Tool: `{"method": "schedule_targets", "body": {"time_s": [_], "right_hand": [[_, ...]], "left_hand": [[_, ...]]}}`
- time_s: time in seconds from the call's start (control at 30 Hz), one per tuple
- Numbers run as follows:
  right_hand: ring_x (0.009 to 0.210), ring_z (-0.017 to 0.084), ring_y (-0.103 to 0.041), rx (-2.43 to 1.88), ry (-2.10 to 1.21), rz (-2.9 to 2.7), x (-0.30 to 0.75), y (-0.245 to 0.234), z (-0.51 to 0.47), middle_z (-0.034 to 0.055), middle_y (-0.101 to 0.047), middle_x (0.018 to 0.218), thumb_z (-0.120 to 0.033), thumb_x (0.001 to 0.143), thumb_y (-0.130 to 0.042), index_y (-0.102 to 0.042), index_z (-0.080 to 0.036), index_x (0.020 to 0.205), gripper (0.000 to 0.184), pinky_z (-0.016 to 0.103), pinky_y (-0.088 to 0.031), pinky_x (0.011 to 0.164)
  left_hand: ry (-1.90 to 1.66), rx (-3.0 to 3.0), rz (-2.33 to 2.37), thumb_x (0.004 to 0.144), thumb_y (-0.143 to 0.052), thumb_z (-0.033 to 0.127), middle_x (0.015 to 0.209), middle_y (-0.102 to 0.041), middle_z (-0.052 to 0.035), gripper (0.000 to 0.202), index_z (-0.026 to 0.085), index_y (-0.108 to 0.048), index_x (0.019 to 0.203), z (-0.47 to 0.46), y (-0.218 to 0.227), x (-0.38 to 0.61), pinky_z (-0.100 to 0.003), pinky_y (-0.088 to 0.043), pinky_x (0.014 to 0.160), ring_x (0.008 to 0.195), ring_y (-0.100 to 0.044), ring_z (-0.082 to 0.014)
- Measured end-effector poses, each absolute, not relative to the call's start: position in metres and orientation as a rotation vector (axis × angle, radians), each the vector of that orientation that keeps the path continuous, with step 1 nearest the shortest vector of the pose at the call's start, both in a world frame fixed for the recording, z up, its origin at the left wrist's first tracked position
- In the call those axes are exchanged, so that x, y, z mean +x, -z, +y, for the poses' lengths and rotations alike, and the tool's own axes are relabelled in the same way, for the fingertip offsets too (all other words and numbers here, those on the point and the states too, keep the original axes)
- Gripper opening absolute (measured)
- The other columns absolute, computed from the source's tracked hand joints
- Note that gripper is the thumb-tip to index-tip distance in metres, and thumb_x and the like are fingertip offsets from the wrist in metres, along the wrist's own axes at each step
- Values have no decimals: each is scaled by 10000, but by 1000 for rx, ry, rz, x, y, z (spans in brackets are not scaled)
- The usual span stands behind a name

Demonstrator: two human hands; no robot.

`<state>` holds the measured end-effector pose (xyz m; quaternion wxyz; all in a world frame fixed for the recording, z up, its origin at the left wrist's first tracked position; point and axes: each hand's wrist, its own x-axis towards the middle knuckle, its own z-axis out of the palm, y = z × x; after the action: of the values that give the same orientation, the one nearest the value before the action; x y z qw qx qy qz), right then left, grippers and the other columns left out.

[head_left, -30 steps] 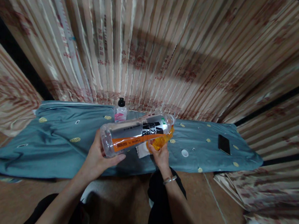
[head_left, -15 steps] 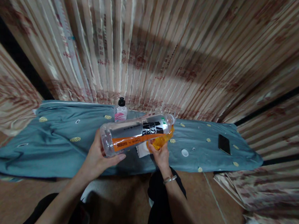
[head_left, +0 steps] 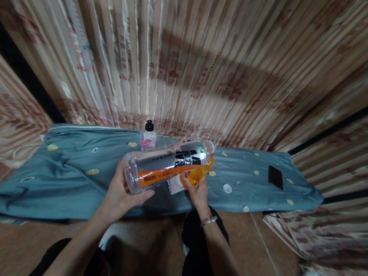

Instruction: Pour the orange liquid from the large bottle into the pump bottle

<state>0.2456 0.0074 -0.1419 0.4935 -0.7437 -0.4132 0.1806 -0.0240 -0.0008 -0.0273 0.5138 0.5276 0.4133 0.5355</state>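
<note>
A teal cloth (head_left: 71, 175) with yellow spots is spread over the brown floor, with a striped curtain (head_left: 190, 61) hung behind it. A small bottle (head_left: 148, 137) with a black cap and pink label is stood upright at the cloth's far edge, just behind the held bottle.

The left hand (head_left: 119, 192) is closed around the base end of a clear plastic bottle (head_left: 165, 163). The thumb is laid under the base and the fingers are curled behind it. The bottle is held off the cloth, nearly lying flat, base to the left and low, neck to the right and slightly higher. A black, white and orange label is wrapped round it.

A white sheet (head_left: 174, 185) is seen on the cloth under the bottle's middle; what it is cannot be told.

The right hand (head_left: 197, 191) is pinched shut on an orange crumpled piece (head_left: 200, 173), pressed up beneath the bottle's neck end. A bracelet (head_left: 209, 221) is worn on that wrist.

Further right, a small white disc (head_left: 227, 188) is laid on the cloth. A black phone (head_left: 276, 177) is laid flat near the cloth's right end, well apart from both hands.
</note>
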Motion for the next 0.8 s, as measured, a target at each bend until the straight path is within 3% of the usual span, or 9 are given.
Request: {"method": "schedule_targets", "body": {"time_s": [0.17, 0.6, 0.8], "right_hand": [[1032, 375, -836, -1801, -447, -1007, 245, 140, 7, 144, -852, 1067, -627, 745, -829, -616, -204, 1258, 698, 440, -659, 870], [991, 358, -843, -1786, -423, -1026, 246, 140, 8, 110, -856, 1009, -599, 749, -849, -627, -222, 1260, 672, 418, -662, 820], [1007, 373, -839, -1780, -450, -1004, 245, 137, 8, 133, -855, 1032, -589, 739, -841, -629, -203, 1254, 678, 443, -669, 843]], "left_hand": [[-1273, 1249, 1012, 532, -1062, 393, 1112, -774, -57, 882, 244, -595, 1265, -2, 23, -23, -459, -739, 910, 1075, -830, -353], [-1297, 1307, 1003, 570, -1059, 425, 1063, -767, -27, 888, 253, -599, 1310, 0, 25, -24, -451, -733, 910, 1058, -825, -331], [-1296, 1284, 1002, 569, -1053, 418, 1092, -780, -54, 861, 237, -594, 1276, -2, 21, -22, -461, -739, 901, 1046, -834, -341]]}}
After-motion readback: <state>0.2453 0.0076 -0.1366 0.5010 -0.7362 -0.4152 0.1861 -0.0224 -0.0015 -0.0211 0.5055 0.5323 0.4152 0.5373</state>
